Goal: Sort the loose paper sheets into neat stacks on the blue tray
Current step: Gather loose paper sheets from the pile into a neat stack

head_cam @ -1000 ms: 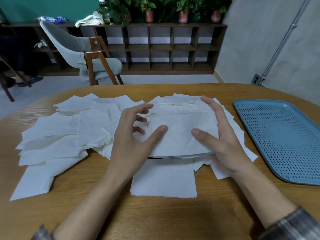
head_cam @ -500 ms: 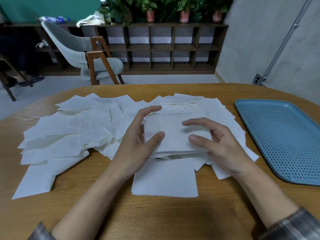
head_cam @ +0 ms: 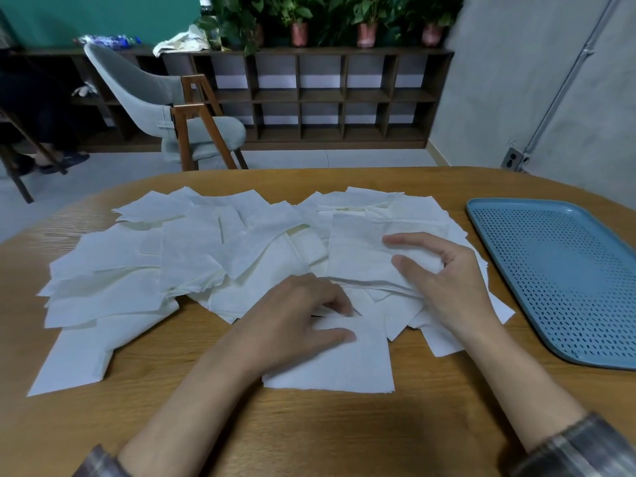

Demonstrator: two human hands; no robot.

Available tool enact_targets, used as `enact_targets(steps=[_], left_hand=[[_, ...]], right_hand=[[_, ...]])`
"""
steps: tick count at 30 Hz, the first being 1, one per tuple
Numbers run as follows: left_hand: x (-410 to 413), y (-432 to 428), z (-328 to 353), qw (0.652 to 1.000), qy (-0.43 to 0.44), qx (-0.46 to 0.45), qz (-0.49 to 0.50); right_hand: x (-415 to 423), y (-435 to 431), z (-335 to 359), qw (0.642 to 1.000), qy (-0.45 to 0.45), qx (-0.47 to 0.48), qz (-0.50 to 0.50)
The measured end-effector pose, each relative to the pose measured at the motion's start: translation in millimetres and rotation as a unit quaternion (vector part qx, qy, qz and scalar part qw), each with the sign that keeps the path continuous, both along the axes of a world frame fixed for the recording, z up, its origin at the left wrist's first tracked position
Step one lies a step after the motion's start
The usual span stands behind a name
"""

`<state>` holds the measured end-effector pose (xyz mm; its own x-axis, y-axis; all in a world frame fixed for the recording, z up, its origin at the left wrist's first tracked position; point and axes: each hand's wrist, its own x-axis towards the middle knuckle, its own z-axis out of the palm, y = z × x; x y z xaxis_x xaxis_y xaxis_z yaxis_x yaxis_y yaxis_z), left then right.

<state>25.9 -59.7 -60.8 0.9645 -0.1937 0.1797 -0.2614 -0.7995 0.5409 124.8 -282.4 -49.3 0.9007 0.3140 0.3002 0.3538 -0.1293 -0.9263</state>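
Several loose white paper sheets [head_cam: 144, 270] lie spread over the wooden table [head_cam: 309, 435]. My right hand [head_cam: 444, 280] grips a small stack of sheets [head_cam: 358, 256] by its right edge, thumb on top, just above the pile. My left hand [head_cam: 296, 321] lies lower and nearer to me, its fingers curled onto a single sheet [head_cam: 344, 366] at the front of the pile. The blue perforated tray [head_cam: 564, 280] sits to the right with nothing on it.
Bare wood runs along the table's near edge. Beyond the far edge stand a grey chair [head_cam: 165, 108] with wooden legs and a low dark shelf unit [head_cam: 323, 98] with potted plants on top. A grey wall rises behind the tray.
My left hand has let go of the stack and dropped toward me onto the front sheet. My right hand has carried the stack a little to the right.
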Motion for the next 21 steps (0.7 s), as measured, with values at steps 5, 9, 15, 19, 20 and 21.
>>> enact_targets(steps=[5, 9, 15, 19, 20, 21], left_hand=[[1, 0, 1, 1.000, 0.024, -0.008, 0.007], [1, -2, -3, 0.999, 0.015, -0.033, 0.003], [-5, -5, 6, 0.992, 0.001, -0.129, 0.002], [-11, -12, 21, 0.958, 0.004, -0.283, 0.047], [-12, -13, 23, 0.949, -0.010, -0.308, 0.067], [-12, -14, 24, 0.942, -0.026, -0.323, 0.086]], right_hand=[[-1, 1, 1, 1.000, 0.003, -0.001, 0.009], [-2, 1, 2, 1.000, 0.020, 0.010, 0.019], [-1, 0, 1, 0.999, 0.015, 0.007, 0.030], [-2, -2, 4, 0.996, 0.027, 0.033, 0.075], [-3, -2, 4, 0.993, 0.041, 0.041, 0.099], [-5, -2, 5, 0.990, 0.054, 0.042, 0.123]])
